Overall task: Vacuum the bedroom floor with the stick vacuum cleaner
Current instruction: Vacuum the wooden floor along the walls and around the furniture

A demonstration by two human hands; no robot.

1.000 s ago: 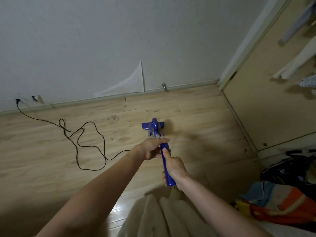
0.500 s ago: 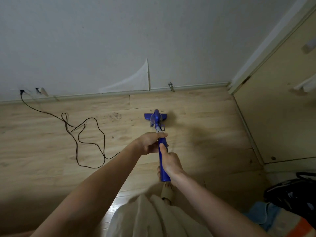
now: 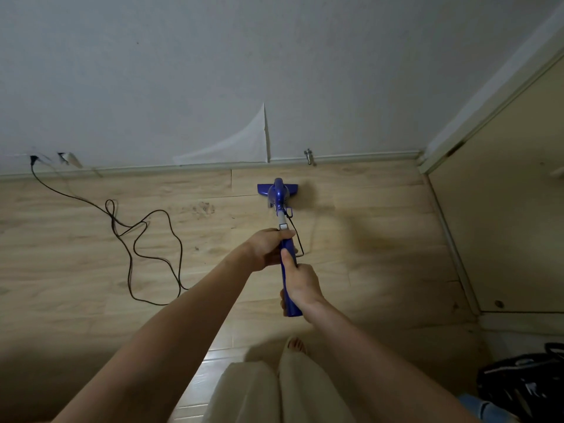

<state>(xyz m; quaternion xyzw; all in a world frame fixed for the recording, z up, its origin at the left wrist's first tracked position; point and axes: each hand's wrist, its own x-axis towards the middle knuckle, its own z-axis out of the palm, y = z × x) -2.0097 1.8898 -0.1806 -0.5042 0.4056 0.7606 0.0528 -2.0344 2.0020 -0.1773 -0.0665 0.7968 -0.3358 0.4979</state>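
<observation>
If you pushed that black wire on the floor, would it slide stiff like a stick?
Probably not. The black cord lies in loose loops, so it likely flops and bends. It looks thin, so probably light, and might tangle.

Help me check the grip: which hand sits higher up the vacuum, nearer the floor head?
The left hand. It wraps the blue stick vacuum just below the grey tube, nearer the floor head; the right hand holds the handle's near end.

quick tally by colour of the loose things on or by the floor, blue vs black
blue: 1, the stick vacuum cleaner, gripped by the left hand and the right hand
black: 2, the power cord and the bag
total: 3
</observation>
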